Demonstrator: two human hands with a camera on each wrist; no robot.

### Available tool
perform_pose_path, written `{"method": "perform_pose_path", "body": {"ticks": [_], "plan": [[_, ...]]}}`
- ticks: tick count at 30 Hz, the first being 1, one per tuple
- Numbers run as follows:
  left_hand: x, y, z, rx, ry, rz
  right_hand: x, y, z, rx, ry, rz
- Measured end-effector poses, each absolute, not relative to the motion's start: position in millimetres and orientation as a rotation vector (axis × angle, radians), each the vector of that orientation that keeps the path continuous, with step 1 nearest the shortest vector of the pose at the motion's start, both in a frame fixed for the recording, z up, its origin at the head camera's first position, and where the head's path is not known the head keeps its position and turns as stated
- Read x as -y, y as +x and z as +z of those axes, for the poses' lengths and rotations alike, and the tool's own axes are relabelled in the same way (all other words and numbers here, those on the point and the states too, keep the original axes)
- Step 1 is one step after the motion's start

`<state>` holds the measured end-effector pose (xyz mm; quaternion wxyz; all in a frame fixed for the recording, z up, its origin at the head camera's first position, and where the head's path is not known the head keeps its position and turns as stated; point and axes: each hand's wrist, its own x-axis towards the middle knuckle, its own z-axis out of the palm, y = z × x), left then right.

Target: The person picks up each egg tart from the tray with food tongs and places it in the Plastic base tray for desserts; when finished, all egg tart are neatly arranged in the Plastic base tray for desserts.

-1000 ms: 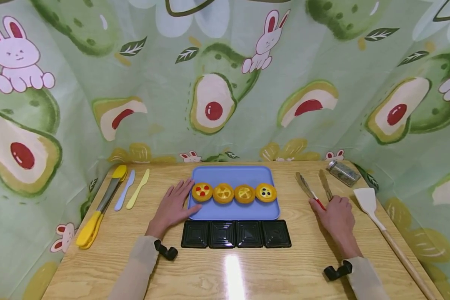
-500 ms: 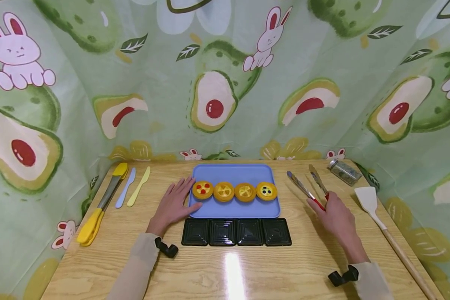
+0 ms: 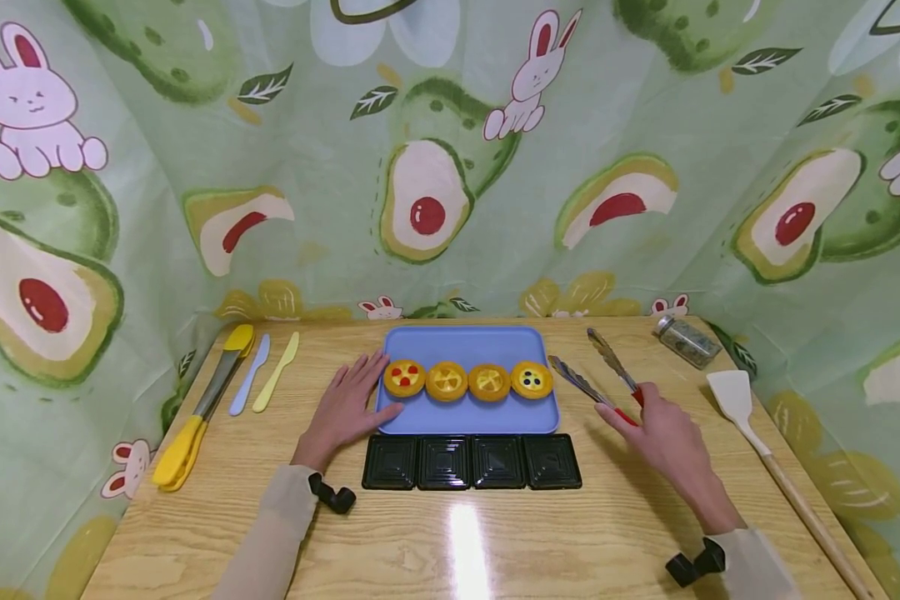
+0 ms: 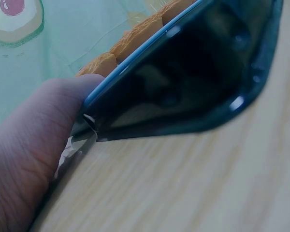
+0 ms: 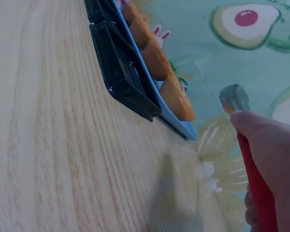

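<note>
My right hand [image 3: 663, 433] grips red-handled metal tongs [image 3: 613, 365], their two arms spread apart. One tong tip reaches close to the right edge of a blue tray [image 3: 465, 423]. In the right wrist view, the red handle [image 5: 257, 186] runs along the palm. On the tray sit several egg tarts in a row: one with red pieces [image 3: 404, 378] at the left, two plain-topped ones, and one with dark berries [image 3: 532, 380] at the right. My left hand [image 3: 347, 408] rests with straight fingers at the tray's left edge, thumb over the rim.
Several square black plastic trays [image 3: 444, 462] line the near side of the blue tray. Yellow-and-grey tongs [image 3: 208, 400], a blue knife [image 3: 251, 375] and a yellow knife [image 3: 277, 372] lie left. A glass jar [image 3: 687, 342] and a white spatula [image 3: 733, 402] with wooden handle lie right.
My right hand has brought the tongs up and leftward, from the right of the table toward the tray's right edge. The left hand stays in place.
</note>
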<state>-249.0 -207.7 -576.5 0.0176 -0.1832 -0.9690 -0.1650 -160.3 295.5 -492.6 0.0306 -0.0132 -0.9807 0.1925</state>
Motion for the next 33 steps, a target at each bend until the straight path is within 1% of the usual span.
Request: {"method": "perform_pose_path", "body": {"ticks": [13,25,33], "plan": [[208.6,-249.7,-578.6,3.013,-0.563,-0.515,-278.5,-167.8,-501.3,3.087,0.207,0.490],[207.3,-245.4,-576.6,2.985,-0.585,-0.529,-269.0,-172.2,-511.0,3.121,0.251,0.454],[207.1,-246.6,-575.1,2.979,-0.579,-0.543,-266.3,-176.8,-509.5,3.126,0.282,0.402]]}}
